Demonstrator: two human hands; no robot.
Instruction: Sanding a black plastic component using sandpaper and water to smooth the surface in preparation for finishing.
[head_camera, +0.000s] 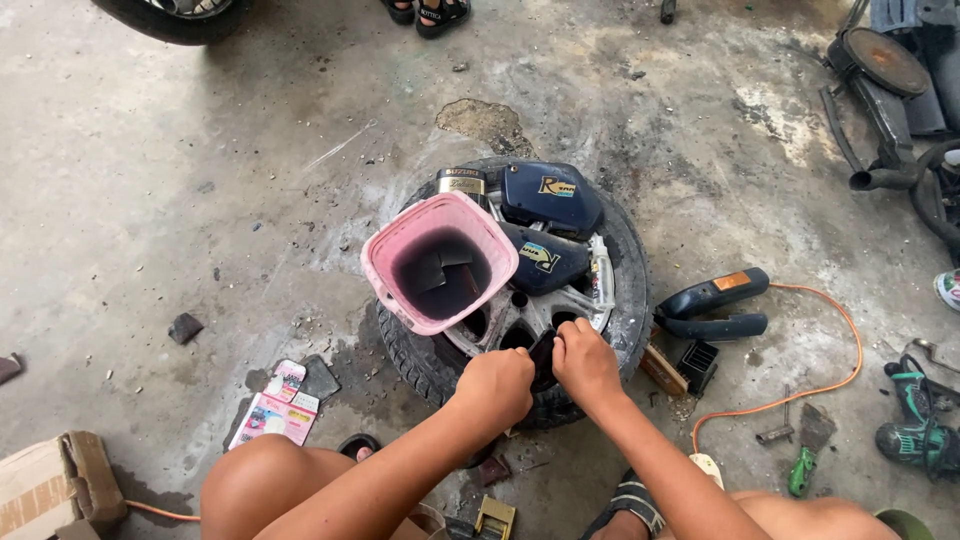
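Wheel (620, 300) lay flat on concrete floor (200, 200), w/ pink bucket (385, 270) & two blue panels (550, 195) on top. Orange cord (830, 385) ran off to the right. Left hand (497, 385) & right hand (585, 365) sat at near rim, both pinched shut on a small dark piece (543, 352), touching each other.

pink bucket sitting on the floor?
No: the pink bucket rests tilted on top of the wheel, beside blue fairing panels.
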